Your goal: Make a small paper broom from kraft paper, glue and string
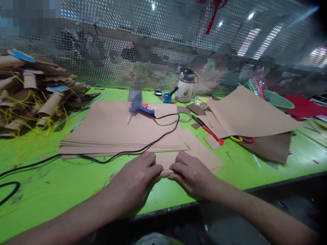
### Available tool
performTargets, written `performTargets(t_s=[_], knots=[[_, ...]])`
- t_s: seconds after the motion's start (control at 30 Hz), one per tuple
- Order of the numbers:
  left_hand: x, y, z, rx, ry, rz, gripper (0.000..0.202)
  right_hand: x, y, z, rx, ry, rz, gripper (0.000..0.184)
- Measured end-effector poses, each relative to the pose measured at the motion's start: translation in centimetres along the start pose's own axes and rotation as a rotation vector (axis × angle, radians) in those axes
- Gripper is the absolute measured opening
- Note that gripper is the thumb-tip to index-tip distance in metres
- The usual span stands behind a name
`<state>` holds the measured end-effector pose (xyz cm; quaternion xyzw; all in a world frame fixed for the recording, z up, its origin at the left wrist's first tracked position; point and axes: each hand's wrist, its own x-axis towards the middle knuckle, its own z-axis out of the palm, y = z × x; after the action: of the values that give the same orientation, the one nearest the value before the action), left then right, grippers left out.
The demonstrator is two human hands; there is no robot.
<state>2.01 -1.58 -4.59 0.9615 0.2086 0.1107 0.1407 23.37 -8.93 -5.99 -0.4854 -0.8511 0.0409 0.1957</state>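
Note:
My left hand (141, 177) and my right hand (191, 173) are closed on a sheet of brown kraft paper (166, 160) near the front of the green table. Between them, the sheet's near edge is curled into a narrow roll (166, 173). Thumbs and fingers press on the roll from both sides, and most of its length is hidden under them. Just beyond my hands lies a stack of brown paper sheets (120, 132), with a blue glue gun (141, 108) on top. Its black cord (127, 150) runs across the stack to the left.
Several paper rolls with yellow strings (28, 98) are heaped at the left. Behind stand a white bottle (185, 88) and a small blue pot (167, 98). A red-and-black tool (209, 131), more brown paper (255, 115) and a green basket (278, 99) lie right. A perforated metal screen (107, 51) closes the back.

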Motion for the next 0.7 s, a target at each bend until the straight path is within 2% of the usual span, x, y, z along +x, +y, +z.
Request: performTargets(t_s=[0.2, 0.47, 0.7], knots=[[-0.2, 0.2, 0.1, 0.04, 0.017, 0.016, 0.028, -0.3, 0.2, -0.5, 0.03, 0.028, -0.022, 0.018], [-0.6, 0.1, 0.2, 0.005, 0.06, 0.014, 0.029, -5.6, 3.1, -4.2, 0.129, 0.05, 0.075, 0.016], [-0.7, 0.0, 0.3, 0.014, 0.11, 0.029, 0.027, -6.0, 4.3, -3.9, 0.082, 0.035, 0.044, 0.023]])
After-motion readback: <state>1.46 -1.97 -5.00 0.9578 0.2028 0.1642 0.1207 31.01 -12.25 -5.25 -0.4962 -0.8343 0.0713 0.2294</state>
